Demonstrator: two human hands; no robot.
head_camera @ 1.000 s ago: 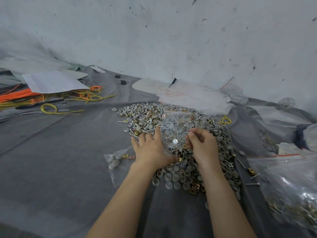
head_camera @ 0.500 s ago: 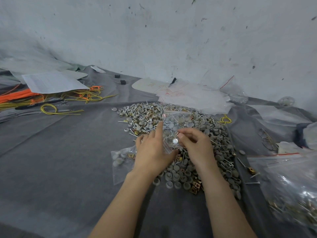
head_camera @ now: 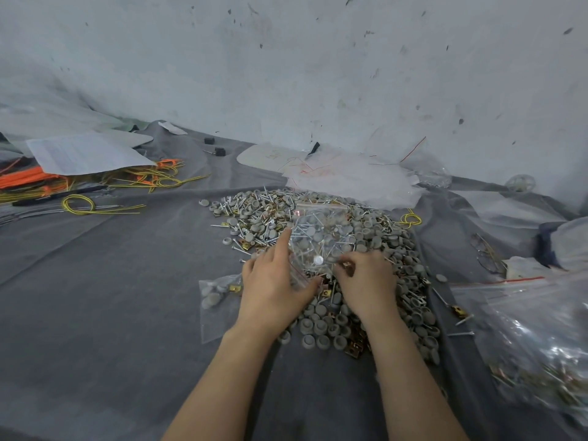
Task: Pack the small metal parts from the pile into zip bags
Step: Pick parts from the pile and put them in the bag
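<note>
Head view is showing both hands working close together over the pile [head_camera: 251, 218] of grey caps, screws and brass clips, which is lying on a grey cloth [head_camera: 95, 313]. The left hand [head_camera: 273, 291] is holding a clear zip bag [head_camera: 321, 233] by its near left edge, thumb on one side and fingers on the other, the index finger lying straight along the bag's side. The right hand [head_camera: 369, 281] is curling its fingers at the bag's near right edge and appears to be pinching a small brass clip [head_camera: 348, 265]. Whether it is also gripping the film I cannot tell. The bag is hanging just above the middle of the pile. The film is see-through, so I cannot tell what is inside it and what is pile behind it.

The film is looking thin, limp and slippery, so it is probably wanting a firm pinch at both sides of its opening, not a grip on the flat panel. Which edge is the opening is not showing clearly. The parts are looking hard and light singly. The round caps are likely to roll, and the screw points could be pricking the film.

A second small bag [head_camera: 216, 300] holding caps is lying partly under the left hand, and a large filled bag [head_camera: 541, 361] is sitting well apart on the right.
</note>
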